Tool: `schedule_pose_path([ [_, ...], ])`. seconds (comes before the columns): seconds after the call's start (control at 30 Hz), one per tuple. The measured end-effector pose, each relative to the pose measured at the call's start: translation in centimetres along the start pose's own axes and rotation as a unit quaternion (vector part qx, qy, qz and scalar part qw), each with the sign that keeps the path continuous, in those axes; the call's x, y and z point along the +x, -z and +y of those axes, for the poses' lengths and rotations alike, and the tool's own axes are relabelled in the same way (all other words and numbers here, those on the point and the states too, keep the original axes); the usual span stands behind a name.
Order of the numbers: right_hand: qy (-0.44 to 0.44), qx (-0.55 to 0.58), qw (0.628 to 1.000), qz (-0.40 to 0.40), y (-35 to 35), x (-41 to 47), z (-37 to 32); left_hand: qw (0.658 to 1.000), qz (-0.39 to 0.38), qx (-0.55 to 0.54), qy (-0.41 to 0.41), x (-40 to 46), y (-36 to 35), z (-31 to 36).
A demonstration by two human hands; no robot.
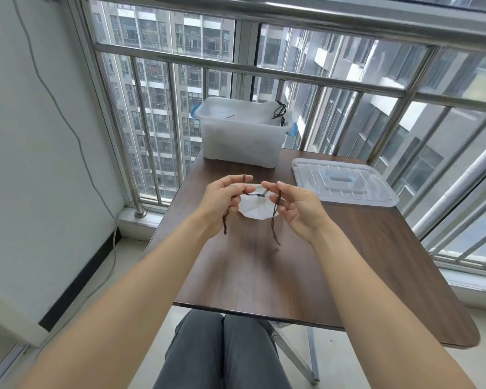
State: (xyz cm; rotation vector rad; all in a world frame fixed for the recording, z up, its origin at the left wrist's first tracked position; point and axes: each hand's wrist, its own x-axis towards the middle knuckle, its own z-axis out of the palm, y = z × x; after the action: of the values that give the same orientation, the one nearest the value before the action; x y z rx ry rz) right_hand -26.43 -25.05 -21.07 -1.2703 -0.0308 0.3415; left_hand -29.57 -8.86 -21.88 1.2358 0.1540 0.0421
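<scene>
A small white drawstring pouch (255,208) hangs between my two hands above the dark wooden table (362,262). A dark cord (257,194) crosses its gathered mouth. My left hand (222,202) pinches one brown end of the cord, which dangles below the wrist. My right hand (298,206) pinches the other brown end, and its tail (275,223) hangs down toward the table. The two hands sit close together, one on each side of the pouch.
A translucent plastic bin (242,141) with blue latches stands at the table's far edge, black cords draped over its rim. Its clear lid (343,182) lies flat to the right. Steel window railings (264,71) run behind. My legs are under the table's near edge.
</scene>
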Motion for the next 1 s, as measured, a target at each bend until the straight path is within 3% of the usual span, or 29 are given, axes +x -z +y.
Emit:
schedule_pose_path([
  [0.17,-0.011,0.093,0.995,-0.021,-0.5,-0.2,0.1,0.999,-0.039,0.028,-0.017,-0.1,-0.8,-0.5],
  [0.33,-0.016,0.040,0.999,0.007,-0.7,0.1,0.9,0.995,-0.069,0.067,-0.034,-0.4,-1.0,-0.7],
  [0.57,-0.022,0.075,0.995,-0.062,-1.1,0.0,0.8,0.981,-0.082,0.157,-0.083,-0.6,-0.5,-0.7],
  [0.8,-0.005,-0.005,1.000,0.022,-1.2,0.5,1.2,0.952,-0.144,0.251,-0.100,-0.5,-1.0,-0.2],
  [1.0,0.009,-0.007,0.998,-0.057,-0.7,0.4,0.8,0.924,-0.138,0.332,-0.129,0.2,-1.1,0.0],
])
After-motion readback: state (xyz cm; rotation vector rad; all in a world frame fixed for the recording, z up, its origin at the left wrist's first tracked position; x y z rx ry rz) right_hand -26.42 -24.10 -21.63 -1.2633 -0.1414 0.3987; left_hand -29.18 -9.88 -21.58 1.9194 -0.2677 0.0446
